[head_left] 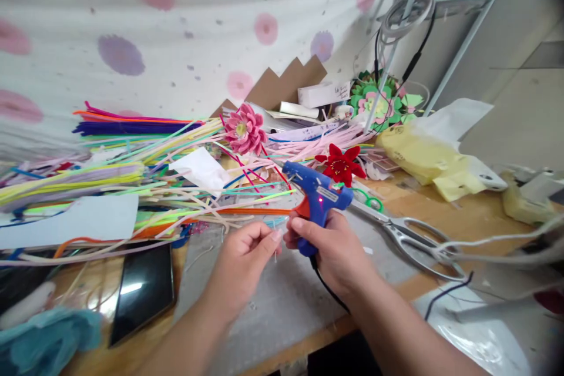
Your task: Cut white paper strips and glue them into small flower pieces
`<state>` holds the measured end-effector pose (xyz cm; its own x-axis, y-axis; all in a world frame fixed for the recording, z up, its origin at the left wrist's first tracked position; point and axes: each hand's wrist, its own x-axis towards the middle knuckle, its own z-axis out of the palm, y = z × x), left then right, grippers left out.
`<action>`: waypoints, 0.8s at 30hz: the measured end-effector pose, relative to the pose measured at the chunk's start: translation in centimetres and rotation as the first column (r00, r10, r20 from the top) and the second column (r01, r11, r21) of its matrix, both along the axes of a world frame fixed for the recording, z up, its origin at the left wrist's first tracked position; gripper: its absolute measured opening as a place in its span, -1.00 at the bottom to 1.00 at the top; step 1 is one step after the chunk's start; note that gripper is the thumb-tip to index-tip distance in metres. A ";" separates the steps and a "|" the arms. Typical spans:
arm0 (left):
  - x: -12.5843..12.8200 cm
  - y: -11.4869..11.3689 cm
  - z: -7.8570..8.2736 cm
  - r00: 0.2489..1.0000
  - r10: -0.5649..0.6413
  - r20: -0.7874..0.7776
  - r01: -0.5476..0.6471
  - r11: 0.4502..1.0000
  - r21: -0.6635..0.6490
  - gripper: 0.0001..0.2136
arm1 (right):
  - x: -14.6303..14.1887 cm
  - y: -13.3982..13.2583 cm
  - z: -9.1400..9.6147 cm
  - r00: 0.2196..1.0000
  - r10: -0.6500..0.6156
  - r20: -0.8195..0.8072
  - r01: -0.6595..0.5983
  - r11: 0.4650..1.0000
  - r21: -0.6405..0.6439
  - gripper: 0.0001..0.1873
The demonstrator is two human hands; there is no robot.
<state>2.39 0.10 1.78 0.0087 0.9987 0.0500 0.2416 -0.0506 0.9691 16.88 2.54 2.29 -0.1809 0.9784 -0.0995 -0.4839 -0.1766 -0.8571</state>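
Note:
My right hand point(341, 247) grips a blue hot glue gun point(321, 191) by its handle, fingers near the orange trigger. A small red light glows on its side, and the nozzle points up and to the left. Just left of it, my left hand point(249, 255) is closed in a pinch. Something thin and pale shows at its fingertips, too small to name. Both hands are close together above a grey mat point(282, 299). Beyond the gun are a red pipe-cleaner flower point(341, 164) and a pink one point(244, 129).
Bundles of coloured pipe cleaners point(70, 182) cover the left and back. Large scissors point(418, 241) lie right of the mat. A black phone-like slab point(145, 285) lies at left, near a teal cloth point(50, 335). Yellow plastic packaging point(423, 155) and a white stand pole point(392, 59) are at right.

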 end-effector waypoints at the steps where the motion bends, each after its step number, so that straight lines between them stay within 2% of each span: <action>1: 0.0 0.0 0.1 1.000 -0.004 -0.004 0.004 1.000 -0.008 -0.74 | -0.3 0.1 -0.1 1.000 0.005 0.020 -0.005 1.000 0.006 -0.73; 5: 0.2 0.0 0.6 0.999 -0.034 -0.015 0.034 0.999 -0.030 -0.76 | -0.5 0.1 -0.3 0.994 -0.023 0.109 0.024 1.000 -0.012 -0.77; 14: 0.2 -0.4 0.0 0.986 -0.151 0.075 0.150 0.989 0.014 -0.85 | 0.5 0.0 -0.4 0.995 -0.055 0.086 0.052 0.998 0.030 -0.77; 19: 0.0 -0.4 -0.1 0.999 -0.018 0.047 0.015 0.998 0.053 -0.81 | 1.9 -1.0 -1.0 0.969 -0.063 0.238 0.049 0.997 0.066 -0.75; 24: -0.1 -0.6 0.7 0.988 0.153 -0.004 -0.152 0.982 0.108 -0.79 | 3.6 -3.2 -2.4 0.909 -0.100 0.405 0.054 0.991 0.125 -0.64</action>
<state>2.25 -0.48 2.45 -0.1419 0.9772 0.1578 0.2663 -0.1159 0.9569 20.48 -0.70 -0.14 -0.0709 0.9966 -0.0413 -0.0949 -0.0480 -0.9943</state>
